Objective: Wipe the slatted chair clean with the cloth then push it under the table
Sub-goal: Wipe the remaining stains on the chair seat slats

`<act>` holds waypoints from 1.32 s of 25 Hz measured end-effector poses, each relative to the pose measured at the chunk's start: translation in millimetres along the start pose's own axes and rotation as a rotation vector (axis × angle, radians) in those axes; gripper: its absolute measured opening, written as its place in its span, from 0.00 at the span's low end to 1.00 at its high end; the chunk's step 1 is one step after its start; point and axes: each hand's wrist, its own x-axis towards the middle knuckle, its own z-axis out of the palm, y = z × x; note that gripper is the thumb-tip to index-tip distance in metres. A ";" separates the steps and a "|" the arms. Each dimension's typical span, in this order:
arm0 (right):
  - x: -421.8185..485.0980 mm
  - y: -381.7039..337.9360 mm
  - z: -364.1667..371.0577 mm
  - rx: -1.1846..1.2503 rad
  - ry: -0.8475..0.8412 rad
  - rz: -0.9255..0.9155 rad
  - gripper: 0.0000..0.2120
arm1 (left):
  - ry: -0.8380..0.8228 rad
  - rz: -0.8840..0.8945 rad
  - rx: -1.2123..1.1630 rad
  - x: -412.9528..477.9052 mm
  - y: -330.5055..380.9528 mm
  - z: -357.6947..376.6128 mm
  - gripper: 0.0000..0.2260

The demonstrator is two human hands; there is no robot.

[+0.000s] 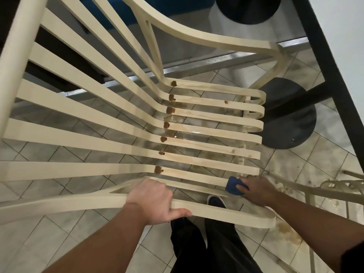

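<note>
A cream slatted chair (pixel 122 134) fills the view, its back to the left and its seat slats running right. Brown puddles (pixel 170 110) sit in a line along the seat's bend, with pale brown streaks along the slats. My left hand (pixel 155 200) grips the near armrest, thumb under its edge. My right hand (pixel 256 191) presses a folded blue cloth (pixel 233 185) onto the front end of the nearest seat slat. The table (pixel 334 48) with a dark edge stands at the upper right.
A dark round table base (pixel 289 115) stands on the tiled floor just beyond the seat's front. Brown spill marks stain the tiles (pixel 289 231) at the right. Another cream chair's frame (pixel 338 184) pokes in at the right edge. My legs and shoe (pixel 216 200) are below the armrest.
</note>
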 end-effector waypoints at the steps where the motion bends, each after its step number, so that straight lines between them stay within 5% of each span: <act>1: 2.2 -6.2 -3.3 -0.012 -0.014 0.000 0.13 | 0.000 0.003 0.003 0.1 0.3 -0.4 0.45; 8: 37.2 -75.9 -16.0 -0.041 -0.134 -0.024 0.25 | 0.028 0.008 -0.026 1.1 -1.8 2.6 0.45; 21: 105.8 -249.4 -39.9 0.196 -0.078 -0.146 0.24 | 0.035 -0.008 -0.047 4.9 -4.9 8.1 0.41; 29: 79.6 -162.5 -17.1 0.288 -0.106 -0.127 0.24 | 0.010 -0.014 -0.056 2.6 -4.2 5.0 0.41; 33: 52.5 -78.0 -2.1 0.302 -0.122 0.043 0.48 | -0.019 -0.036 -0.090 1.2 -3.1 0.9 0.40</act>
